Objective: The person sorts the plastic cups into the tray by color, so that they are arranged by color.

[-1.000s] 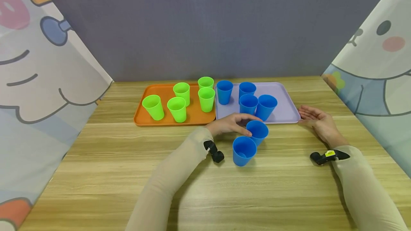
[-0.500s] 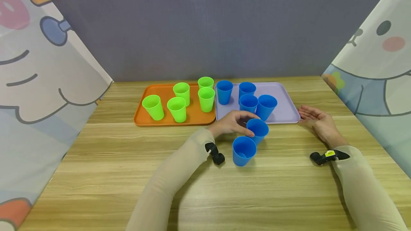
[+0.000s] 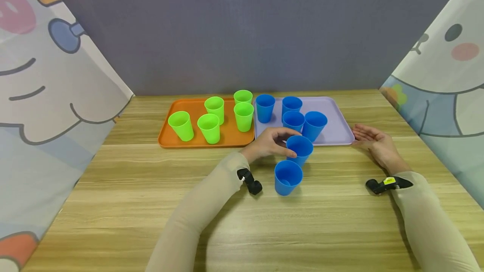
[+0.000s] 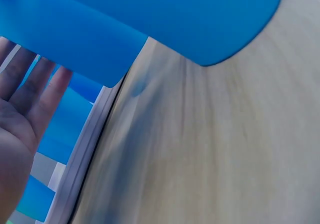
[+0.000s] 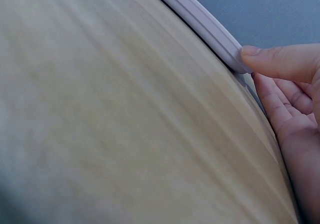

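My left hand (image 3: 283, 142) grips a blue cup (image 3: 301, 148) from its left side, just in front of the lavender tray (image 3: 338, 132). The cup looks slightly raised off the wood. A second blue cup (image 3: 288, 177) stands on the table right in front of it. The left wrist view shows the held cup (image 4: 75, 39) against my fingers (image 4: 35, 99), the other cup (image 4: 210, 14) and the tray's rim (image 4: 87, 154). My right hand (image 3: 368, 137) rests open on the table beside the tray's right front corner, its thumb (image 5: 280, 64) touching the rim (image 5: 200, 19).
Several blue cups (image 3: 314, 125) stand on the lavender tray. An orange tray (image 3: 170, 139) to its left holds several green cups (image 3: 209, 128). A grey wall stands behind, with printed curtains at both sides. The wooden table (image 3: 113, 205) stretches toward me.
My left hand has wrapped round the farther blue cup and moved it slightly up and toward the lavender tray. The right hand and the nearer cup have stayed put.
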{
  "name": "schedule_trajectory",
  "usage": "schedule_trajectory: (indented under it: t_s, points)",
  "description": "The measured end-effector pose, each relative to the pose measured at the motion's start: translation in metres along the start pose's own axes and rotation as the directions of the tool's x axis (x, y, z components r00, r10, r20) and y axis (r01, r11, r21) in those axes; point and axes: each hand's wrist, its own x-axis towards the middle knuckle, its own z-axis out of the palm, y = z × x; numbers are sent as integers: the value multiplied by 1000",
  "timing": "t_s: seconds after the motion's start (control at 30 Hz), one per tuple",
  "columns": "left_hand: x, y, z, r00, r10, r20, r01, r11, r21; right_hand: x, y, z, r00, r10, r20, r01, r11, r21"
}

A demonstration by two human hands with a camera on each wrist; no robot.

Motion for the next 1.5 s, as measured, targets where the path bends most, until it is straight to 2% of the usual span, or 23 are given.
schedule_trajectory:
  t_s: [0.2, 0.47, 0.67, 0.8, 1.03, 1.23, 1.33, 1.5]
  points:
    - [-5, 2, -4, 999, 35, -34, -36, 999, -27, 0, 0, -1, 1000, -5, 6, 5, 1000, -5]
    - [-15, 5, -12, 991, 51, -122, -55, 998, -29, 1, 2, -4, 1000, -15, 19, 15, 1000, 2]
    - [-24, 7, -19, 977, 42, -210, -50, 998, -33, 0, 1, -3, 1000, -7, 11, 8, 1000, -21]
    - [-29, 8, -24, 961, 28, -275, -43, 998, -50, 0, 0, -2, 1000, -12, 18, 12, 1000, -12]
    - [-33, 9, -29, 912, 27, -409, -45, 998, -33, -1, -1, -1, 1000, -5, 20, 5, 1000, 4]
    - [-33, 8, -27, 870, 26, -493, -23, 1000, 13, -2, -2, 0, 1000, 4, 9, -3, 1000, -9]
    - [-32, 6, -25, 837, 29, -546, 0, 999, 52, -1, -2, 0, 1000, -4, 8, 4, 1000, -17]
    - [-29, 4, -19, 768, 35, -639, 46, 993, 110, -1, -2, 0, 1000, -7, 7, 8, 999, -33]
